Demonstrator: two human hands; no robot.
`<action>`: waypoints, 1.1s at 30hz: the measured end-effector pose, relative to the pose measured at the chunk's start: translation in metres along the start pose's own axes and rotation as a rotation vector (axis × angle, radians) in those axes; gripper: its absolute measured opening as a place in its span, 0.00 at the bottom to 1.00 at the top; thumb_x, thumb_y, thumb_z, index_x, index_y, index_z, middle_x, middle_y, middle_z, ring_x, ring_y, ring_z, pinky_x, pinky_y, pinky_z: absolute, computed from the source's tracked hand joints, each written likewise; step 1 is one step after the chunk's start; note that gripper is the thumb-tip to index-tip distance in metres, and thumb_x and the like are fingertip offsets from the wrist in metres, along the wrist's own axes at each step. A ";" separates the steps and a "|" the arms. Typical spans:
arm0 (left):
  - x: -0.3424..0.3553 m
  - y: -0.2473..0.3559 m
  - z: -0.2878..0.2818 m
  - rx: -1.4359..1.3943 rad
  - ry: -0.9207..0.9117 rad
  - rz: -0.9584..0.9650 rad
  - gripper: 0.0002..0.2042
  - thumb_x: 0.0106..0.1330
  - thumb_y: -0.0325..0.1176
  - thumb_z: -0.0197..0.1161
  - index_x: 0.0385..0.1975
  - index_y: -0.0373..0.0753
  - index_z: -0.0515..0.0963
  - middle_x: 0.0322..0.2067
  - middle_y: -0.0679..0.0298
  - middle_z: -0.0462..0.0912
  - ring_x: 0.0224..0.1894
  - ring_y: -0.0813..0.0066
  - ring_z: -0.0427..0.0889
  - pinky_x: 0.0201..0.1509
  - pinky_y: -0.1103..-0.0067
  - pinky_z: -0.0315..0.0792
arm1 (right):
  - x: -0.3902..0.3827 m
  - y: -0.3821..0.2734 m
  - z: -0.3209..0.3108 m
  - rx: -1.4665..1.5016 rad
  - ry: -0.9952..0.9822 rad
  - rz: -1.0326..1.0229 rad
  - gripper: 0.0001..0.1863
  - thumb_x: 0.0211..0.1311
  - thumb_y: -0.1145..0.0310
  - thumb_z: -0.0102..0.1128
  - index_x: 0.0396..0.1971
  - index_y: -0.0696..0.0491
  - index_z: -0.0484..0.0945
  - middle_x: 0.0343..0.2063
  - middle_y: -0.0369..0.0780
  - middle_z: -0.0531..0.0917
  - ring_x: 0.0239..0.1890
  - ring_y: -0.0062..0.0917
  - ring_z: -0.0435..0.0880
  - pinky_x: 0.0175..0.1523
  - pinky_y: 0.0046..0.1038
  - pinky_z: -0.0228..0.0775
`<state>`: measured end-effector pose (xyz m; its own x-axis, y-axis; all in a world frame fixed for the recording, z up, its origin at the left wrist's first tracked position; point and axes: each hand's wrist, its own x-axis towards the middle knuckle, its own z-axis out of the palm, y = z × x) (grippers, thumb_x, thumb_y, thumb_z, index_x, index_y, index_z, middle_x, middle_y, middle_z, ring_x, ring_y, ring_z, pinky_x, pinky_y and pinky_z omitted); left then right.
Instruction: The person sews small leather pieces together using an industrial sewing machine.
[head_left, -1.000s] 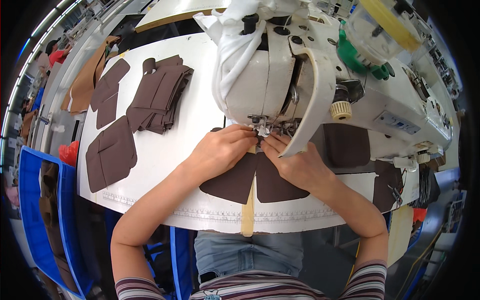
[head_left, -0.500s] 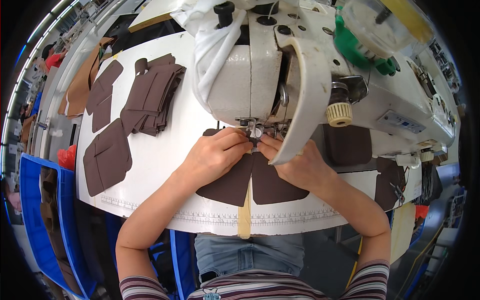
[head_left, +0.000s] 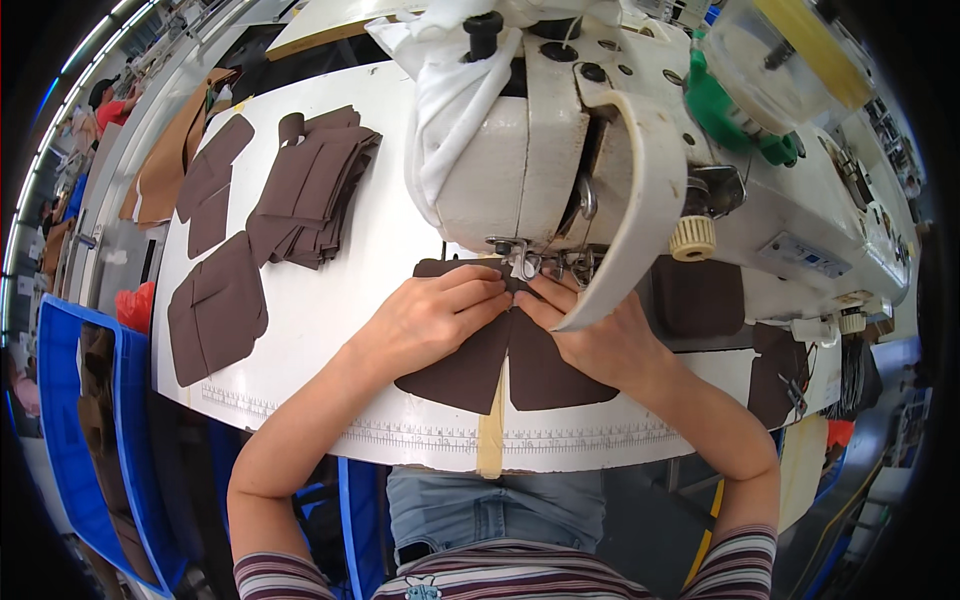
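Note:
My left hand point(head_left: 455, 310) presses on dark brown cut pieces point(head_left: 455, 385) just left of the presser foot point(head_left: 522, 264), fingers curled together on the material at the centre. My right hand point(head_left: 590, 330) holds the pieces from the right, its fingertips beside the foot and partly hidden by the curved white guard point(head_left: 645, 215). The two lower flaps spread apart over a pale tape strip point(head_left: 488, 445). The white sewing machine point(head_left: 550, 150) stands over both hands, a white cloth point(head_left: 450, 110) draped on its left side; the exact point under the needle is hidden.
Stacked brown pieces point(head_left: 310, 190) and loose ones point(head_left: 215, 310) lie on the white table point(head_left: 310, 330) at left. Blue bins point(head_left: 70, 370) stand beyond its left edge, more pieces point(head_left: 775, 370) lie right. A co-worker in red point(head_left: 112, 110) is at far upper left.
My hands have shifted slightly at the presser foot, and more of the brown material's back edge shows above my left fingers. The view has wobbled slightly.

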<state>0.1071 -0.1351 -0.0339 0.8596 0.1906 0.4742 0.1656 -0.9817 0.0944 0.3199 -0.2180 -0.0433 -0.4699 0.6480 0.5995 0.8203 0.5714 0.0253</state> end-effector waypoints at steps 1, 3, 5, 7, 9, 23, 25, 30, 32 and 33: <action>-0.001 0.000 -0.001 0.017 -0.020 0.007 0.15 0.52 0.25 0.60 0.41 0.34 0.81 0.41 0.64 0.80 0.50 0.71 0.80 0.38 0.80 0.81 | 0.000 -0.002 -0.001 -0.044 -0.016 0.004 0.09 0.50 0.72 0.64 0.33 0.54 0.83 0.27 0.33 0.81 0.31 0.21 0.80 0.30 0.23 0.78; -0.002 -0.001 -0.002 0.008 -0.029 0.008 0.15 0.52 0.25 0.60 0.41 0.35 0.81 0.41 0.64 0.81 0.51 0.71 0.79 0.39 0.80 0.81 | 0.000 -0.003 -0.003 -0.041 -0.026 0.010 0.09 0.49 0.72 0.64 0.33 0.54 0.84 0.27 0.34 0.82 0.31 0.21 0.80 0.31 0.24 0.77; -0.002 -0.003 -0.001 0.004 -0.031 0.012 0.15 0.52 0.25 0.60 0.42 0.35 0.81 0.42 0.64 0.81 0.51 0.71 0.79 0.40 0.80 0.81 | 0.001 -0.002 -0.004 -0.049 -0.028 0.003 0.09 0.49 0.72 0.64 0.33 0.54 0.84 0.27 0.34 0.82 0.30 0.21 0.80 0.31 0.25 0.77; -0.002 -0.005 0.000 -0.005 -0.020 0.014 0.14 0.53 0.25 0.60 0.41 0.35 0.81 0.42 0.64 0.81 0.51 0.71 0.79 0.40 0.80 0.81 | 0.001 -0.002 -0.004 -0.071 -0.041 0.009 0.10 0.49 0.73 0.63 0.34 0.53 0.84 0.27 0.34 0.82 0.30 0.22 0.80 0.32 0.25 0.76; -0.001 -0.007 0.001 -0.024 -0.017 0.016 0.14 0.53 0.25 0.60 0.41 0.35 0.81 0.41 0.64 0.81 0.51 0.71 0.80 0.40 0.80 0.81 | 0.002 0.000 -0.003 -0.072 -0.016 -0.003 0.11 0.48 0.73 0.62 0.35 0.52 0.85 0.26 0.34 0.82 0.29 0.23 0.80 0.32 0.25 0.75; 0.005 -0.010 0.000 -0.036 0.062 0.023 0.11 0.54 0.26 0.62 0.37 0.35 0.82 0.39 0.65 0.81 0.47 0.72 0.80 0.37 0.80 0.81 | 0.002 0.002 0.000 -0.076 -0.028 -0.005 0.13 0.49 0.73 0.62 0.38 0.52 0.84 0.26 0.34 0.80 0.26 0.25 0.78 0.30 0.28 0.73; 0.005 -0.011 0.001 -0.038 0.086 0.021 0.11 0.53 0.26 0.62 0.37 0.35 0.82 0.39 0.65 0.81 0.47 0.73 0.80 0.36 0.80 0.81 | 0.001 0.002 0.001 -0.080 -0.025 -0.006 0.14 0.49 0.73 0.62 0.38 0.52 0.84 0.25 0.34 0.79 0.26 0.25 0.78 0.30 0.28 0.72; 0.004 -0.015 0.005 -0.030 0.066 -0.004 0.11 0.54 0.25 0.62 0.37 0.37 0.82 0.39 0.66 0.81 0.44 0.73 0.81 0.35 0.79 0.81 | 0.000 0.005 0.009 -0.105 -0.019 0.010 0.13 0.49 0.72 0.62 0.37 0.52 0.83 0.24 0.34 0.78 0.25 0.25 0.78 0.29 0.29 0.70; 0.005 -0.017 0.006 -0.023 0.059 -0.005 0.10 0.54 0.25 0.61 0.37 0.37 0.82 0.39 0.67 0.82 0.42 0.72 0.82 0.35 0.79 0.81 | 0.000 0.005 0.014 -0.098 -0.007 0.052 0.11 0.49 0.71 0.62 0.35 0.51 0.82 0.23 0.34 0.77 0.24 0.24 0.78 0.29 0.29 0.68; 0.005 -0.018 0.007 -0.020 0.058 -0.022 0.10 0.54 0.25 0.61 0.36 0.37 0.82 0.38 0.67 0.82 0.41 0.72 0.82 0.34 0.78 0.80 | -0.001 0.005 0.015 -0.098 0.016 0.058 0.11 0.49 0.71 0.62 0.35 0.51 0.82 0.23 0.34 0.77 0.24 0.24 0.78 0.29 0.29 0.68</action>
<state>0.1119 -0.1164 -0.0392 0.8264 0.2128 0.5213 0.1739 -0.9770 0.1231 0.3197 -0.2086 -0.0558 -0.4159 0.6697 0.6152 0.8743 0.4806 0.0678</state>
